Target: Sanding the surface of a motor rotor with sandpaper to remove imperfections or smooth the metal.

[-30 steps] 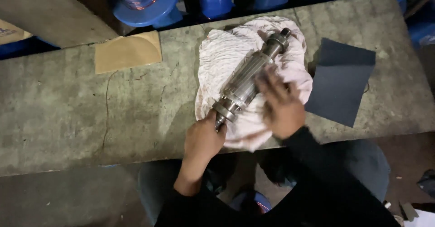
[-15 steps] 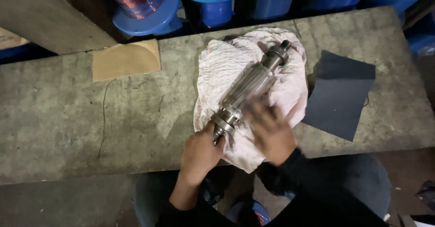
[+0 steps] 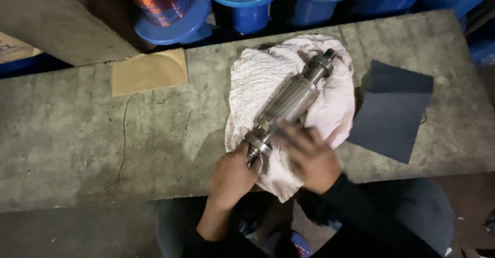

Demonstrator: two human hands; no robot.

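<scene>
- Sliding down since a moment ago, the right hand (image 3: pixel 309 157) now lies spread over the metal shaft's (image 3: pixel 291 103) lower part.
- Left hand (image 3: pixel 232 175) pinches the shaft's near end.
- Shaft lies on a white rag (image 3: pixel 258 77) on the concrete bench (image 3: pixel 77 134).

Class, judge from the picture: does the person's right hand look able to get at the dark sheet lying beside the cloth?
Probably yes: the right hand rests on the metal shaft, and bare bench lies between it and the dark sheet.

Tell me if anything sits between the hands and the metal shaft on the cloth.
Nothing visible does. The left hand grips the near end of the metal shaft, and the blurred right hand lies over its lower part, on the white cloth.
</scene>
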